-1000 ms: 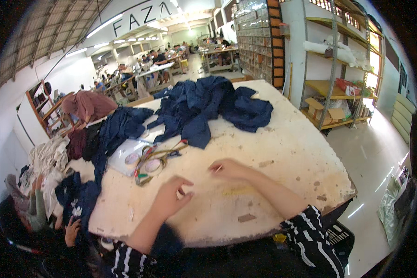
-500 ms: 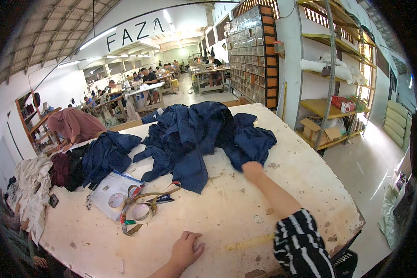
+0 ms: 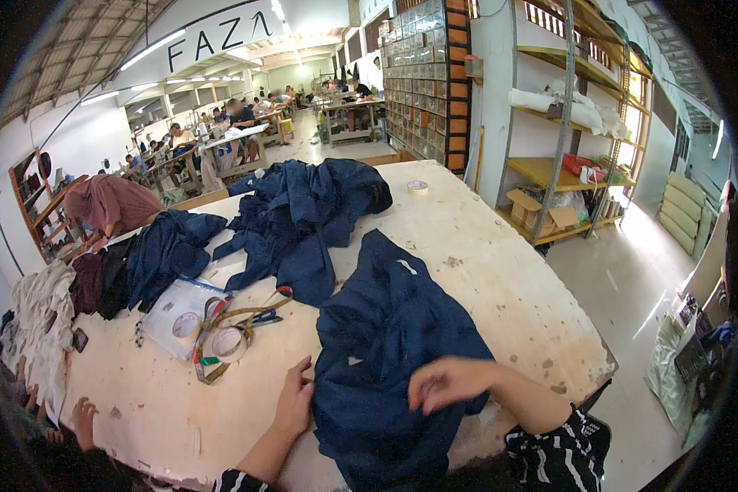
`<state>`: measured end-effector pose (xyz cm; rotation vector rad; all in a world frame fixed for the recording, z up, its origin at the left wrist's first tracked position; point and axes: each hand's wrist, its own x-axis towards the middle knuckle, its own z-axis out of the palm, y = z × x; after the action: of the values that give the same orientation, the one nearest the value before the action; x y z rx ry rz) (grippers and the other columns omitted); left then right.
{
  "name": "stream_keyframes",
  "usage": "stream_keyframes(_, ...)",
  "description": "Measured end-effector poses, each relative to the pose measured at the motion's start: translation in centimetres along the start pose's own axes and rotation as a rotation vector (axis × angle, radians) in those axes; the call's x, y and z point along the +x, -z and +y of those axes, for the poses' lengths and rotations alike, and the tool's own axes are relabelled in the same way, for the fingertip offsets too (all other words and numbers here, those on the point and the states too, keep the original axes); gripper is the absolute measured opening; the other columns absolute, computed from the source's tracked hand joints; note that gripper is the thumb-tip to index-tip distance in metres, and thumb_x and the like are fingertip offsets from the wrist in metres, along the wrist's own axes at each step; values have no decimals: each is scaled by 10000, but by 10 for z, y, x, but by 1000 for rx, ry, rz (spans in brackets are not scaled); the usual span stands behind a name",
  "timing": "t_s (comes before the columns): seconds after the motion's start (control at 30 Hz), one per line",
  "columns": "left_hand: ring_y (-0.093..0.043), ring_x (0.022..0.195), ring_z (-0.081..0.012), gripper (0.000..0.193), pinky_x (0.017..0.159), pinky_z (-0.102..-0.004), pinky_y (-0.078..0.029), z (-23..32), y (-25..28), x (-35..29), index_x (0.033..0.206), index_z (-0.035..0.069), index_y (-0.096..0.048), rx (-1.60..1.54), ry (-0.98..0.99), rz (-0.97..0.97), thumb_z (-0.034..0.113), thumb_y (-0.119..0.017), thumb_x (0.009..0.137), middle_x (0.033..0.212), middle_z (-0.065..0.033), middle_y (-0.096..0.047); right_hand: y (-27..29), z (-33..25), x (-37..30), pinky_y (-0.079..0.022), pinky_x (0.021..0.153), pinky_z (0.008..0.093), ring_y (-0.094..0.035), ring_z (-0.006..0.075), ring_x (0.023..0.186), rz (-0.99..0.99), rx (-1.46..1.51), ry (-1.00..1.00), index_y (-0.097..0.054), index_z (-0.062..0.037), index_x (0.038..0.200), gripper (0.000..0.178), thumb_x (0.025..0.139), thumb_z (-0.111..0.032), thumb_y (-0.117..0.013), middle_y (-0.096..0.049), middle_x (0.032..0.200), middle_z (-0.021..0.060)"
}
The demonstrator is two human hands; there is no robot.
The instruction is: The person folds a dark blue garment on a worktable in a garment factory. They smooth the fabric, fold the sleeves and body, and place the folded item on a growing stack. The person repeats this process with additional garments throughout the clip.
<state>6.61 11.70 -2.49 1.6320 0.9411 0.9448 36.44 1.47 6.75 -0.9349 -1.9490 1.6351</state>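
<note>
A navy blue garment (image 3: 385, 303) lies crumpled on the table right before me, its lower end hanging toward the near edge. My left hand (image 3: 293, 402) is at its left edge, fingers stretched out and pointing away from me; whether it touches the cloth I cannot tell. My right hand (image 3: 451, 381) is over the garment's right part with loosely bent fingers, slightly blurred, and no cloth shows pinched in them. Beyond lies a heap of more navy cloth (image 3: 295, 197).
Left of the garment are tape rolls (image 3: 229, 344), a measuring tape (image 3: 258, 312), scissors (image 3: 266, 317) and a plastic sleeve (image 3: 168, 316). Further left, white cloth (image 3: 37, 312) and another navy pile (image 3: 168, 250). A tape roll (image 3: 417, 188) sits at the far edge. Other people's hands (image 3: 84, 422) show lower left.
One navy garment has come off the heap toward me, and my right hand has let go of it. My left hand has moved left beside it. A tape roll at the far edge is now uncovered.
</note>
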Motion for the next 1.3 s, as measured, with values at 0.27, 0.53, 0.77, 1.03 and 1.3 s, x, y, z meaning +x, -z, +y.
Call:
stream_keyframes(0.27,-589,874,-343,356,773,-378,-473,71,-33,-66,1057,17,-591,592,-314,-986,185,-609,744,909,-186,-605,39,36,-33,-423,907,405,-532,340,1043,535,-564,-508,-510,-55,1211,593,815,-490,-580,-508,1167,193)
stream_keyframes(0.53,-630,754,-307,475,714,-384,-494,95,11,-12,1023,8,-587,677,114,-2,444,-544,839,809,-155,-647,16,65,14,-441,885,412,-557,330,1030,606,-890,-497,-515,-5,1184,547,768,-333,-651,-559,1104,218)
stream_keyframes(0.77,-554,1031,-344,547,892,-405,-445,6,-5,9,1204,32,-499,763,-15,115,248,-673,732,1036,-245,-582,-56,-31,6,-449,849,407,-584,333,951,174,-724,-16,-577,-27,1080,368,735,-140,-636,-614,997,200)
stream_keyframes(1.03,-567,991,-359,472,888,-409,-432,131,107,-95,1111,18,-574,1032,41,523,-10,-541,641,1041,-201,-602,-51,-18,-17,-452,811,434,-582,342,878,645,-950,-119,-627,-39,933,236,774,-213,-639,-613,884,189)
stream_keyframes(1.3,-583,706,-192,389,661,-327,-445,226,148,-165,907,-2,-633,1055,37,65,187,-789,605,746,-103,-617,-29,-62,-19,-458,812,360,-606,268,869,761,-757,-36,-633,-20,996,315,706,38,-524,-648,936,145)
